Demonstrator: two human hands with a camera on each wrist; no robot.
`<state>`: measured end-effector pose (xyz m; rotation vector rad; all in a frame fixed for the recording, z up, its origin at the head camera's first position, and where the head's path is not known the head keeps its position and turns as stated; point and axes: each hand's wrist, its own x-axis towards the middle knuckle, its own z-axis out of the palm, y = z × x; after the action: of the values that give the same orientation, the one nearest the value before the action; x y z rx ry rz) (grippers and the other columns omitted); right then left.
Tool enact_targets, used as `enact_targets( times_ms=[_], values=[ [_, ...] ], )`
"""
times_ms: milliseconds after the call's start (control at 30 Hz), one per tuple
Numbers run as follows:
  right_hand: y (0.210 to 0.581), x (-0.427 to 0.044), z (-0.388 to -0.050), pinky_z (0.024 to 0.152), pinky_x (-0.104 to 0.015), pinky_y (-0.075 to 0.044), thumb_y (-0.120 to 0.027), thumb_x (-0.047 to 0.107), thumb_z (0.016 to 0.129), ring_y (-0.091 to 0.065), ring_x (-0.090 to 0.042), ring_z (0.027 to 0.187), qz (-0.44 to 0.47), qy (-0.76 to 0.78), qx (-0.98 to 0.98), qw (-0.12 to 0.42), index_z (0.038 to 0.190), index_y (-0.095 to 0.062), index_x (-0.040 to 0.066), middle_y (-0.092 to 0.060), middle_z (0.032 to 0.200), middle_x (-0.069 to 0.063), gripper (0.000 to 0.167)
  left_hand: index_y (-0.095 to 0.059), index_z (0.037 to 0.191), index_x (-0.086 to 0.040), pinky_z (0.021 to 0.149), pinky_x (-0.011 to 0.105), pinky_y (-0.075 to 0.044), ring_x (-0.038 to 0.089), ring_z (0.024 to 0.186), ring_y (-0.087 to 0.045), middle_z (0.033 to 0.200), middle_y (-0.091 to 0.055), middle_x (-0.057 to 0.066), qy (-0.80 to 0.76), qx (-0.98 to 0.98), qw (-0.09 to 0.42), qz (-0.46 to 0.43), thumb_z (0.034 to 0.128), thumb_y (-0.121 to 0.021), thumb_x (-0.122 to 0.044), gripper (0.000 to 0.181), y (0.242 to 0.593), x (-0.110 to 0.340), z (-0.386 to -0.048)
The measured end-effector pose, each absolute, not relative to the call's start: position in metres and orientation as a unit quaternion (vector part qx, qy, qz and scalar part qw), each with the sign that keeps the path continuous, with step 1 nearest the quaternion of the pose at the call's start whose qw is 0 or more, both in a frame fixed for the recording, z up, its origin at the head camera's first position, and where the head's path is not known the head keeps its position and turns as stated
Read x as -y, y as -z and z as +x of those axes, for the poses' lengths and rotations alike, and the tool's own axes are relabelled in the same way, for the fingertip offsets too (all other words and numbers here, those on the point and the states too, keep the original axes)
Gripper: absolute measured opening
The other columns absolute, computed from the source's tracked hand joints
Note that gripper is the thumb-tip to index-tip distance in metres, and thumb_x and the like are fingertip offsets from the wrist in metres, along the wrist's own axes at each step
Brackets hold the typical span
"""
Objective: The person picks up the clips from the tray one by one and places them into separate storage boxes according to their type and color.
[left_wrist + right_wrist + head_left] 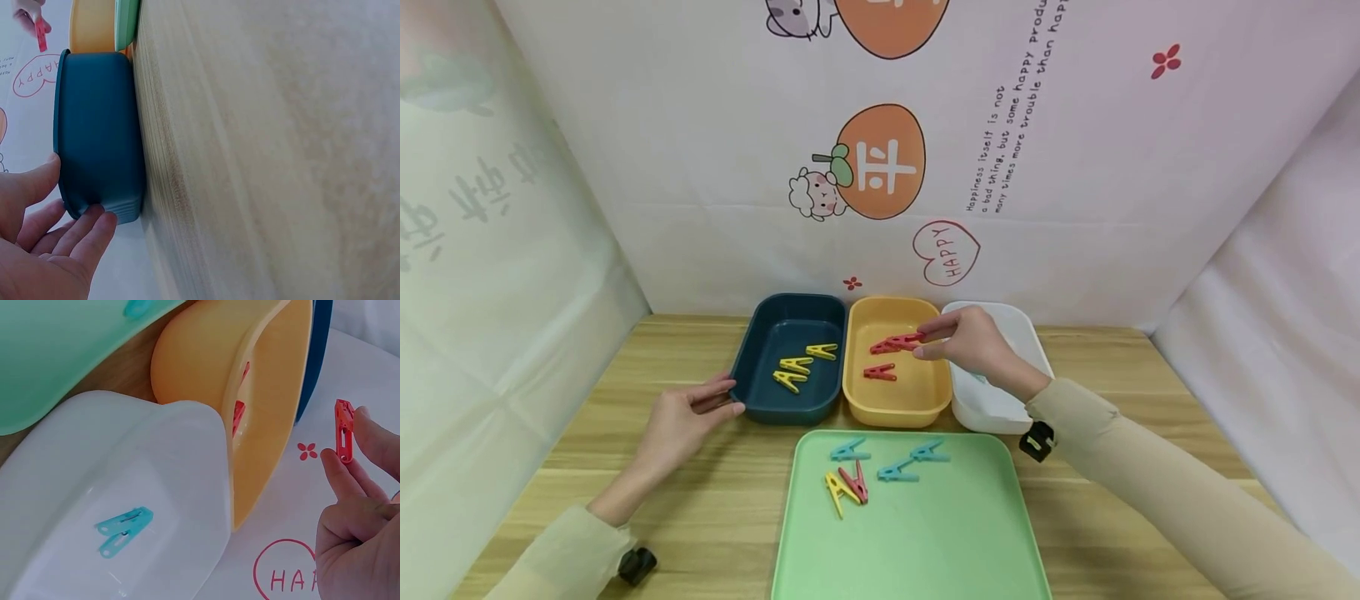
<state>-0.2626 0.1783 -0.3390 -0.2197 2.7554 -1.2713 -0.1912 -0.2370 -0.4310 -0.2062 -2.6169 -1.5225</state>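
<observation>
My right hand [966, 337] pinches a red clothespin [906, 341] above the yellow bin [917, 400]; the right wrist view shows that red clothespin [344, 430] between thumb and fingers. Two more red clothespins [880, 372] lie in the yellow bin. My left hand [677, 421] touches the outer left side of the dark blue bin [790, 415], its fingers fairly straight; in the left wrist view its fingertips [107, 219] rest on the bin's wall [100, 125]. Several yellow clothespins [822, 351] lie inside the blue bin.
A green tray [917, 542] in front holds several blue clothespins [898, 472], one yellow clothespin [841, 493] and one red clothespin [854, 482]. The white bin [992, 417] at the right holds a blue clothespin [125, 531]. A printed cloth [737, 167] hangs behind the bins.
</observation>
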Motion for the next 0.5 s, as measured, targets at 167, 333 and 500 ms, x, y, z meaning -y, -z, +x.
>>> enact_targets(
  times_ms=[167,333,500],
  values=[
    [0.34,-0.168,-0.274,0.094,-0.041,-0.062,-0.092,0.016,0.085,-0.075,-0.023,0.099,-0.073,0.41,-0.907,0.056,0.12,-0.079,0.004,-0.079,0.106,-0.008,0.039,-0.068,0.134,0.007,0.084,0.023,-0.061,0.036,0.12,-0.068,0.147,-0.058,0.021,0.499,0.862,0.056,-0.069,0.0964,-0.081,-0.017,0.047,0.431,0.237,-0.191],
    [0.341,-0.158,-0.283,0.093,-0.043,-0.061,-0.092,0.016,0.085,-0.075,-0.024,0.1,-0.077,0.388,-0.917,0.05,0.118,-0.08,0.004,-0.08,0.105,-0.008,0.037,-0.068,0.134,0.007,0.084,0.022,-0.061,0.036,0.118,-0.069,0.147,-0.058,0.022,0.499,0.862,0.057,-0.072,0.0959,-0.082,-0.015,0.046,0.43,0.237,-0.191],
    [0.343,-0.149,-0.292,0.093,-0.042,-0.061,-0.091,0.015,0.085,-0.073,-0.026,0.101,-0.07,0.379,-0.921,0.057,0.116,-0.081,0.005,-0.079,0.106,-0.008,0.034,-0.069,0.134,0.006,0.085,0.022,-0.06,0.036,0.121,-0.067,0.147,-0.058,0.02,0.501,0.861,0.054,-0.071,0.0961,-0.082,-0.017,0.046,0.429,0.237,-0.19]
  ],
)
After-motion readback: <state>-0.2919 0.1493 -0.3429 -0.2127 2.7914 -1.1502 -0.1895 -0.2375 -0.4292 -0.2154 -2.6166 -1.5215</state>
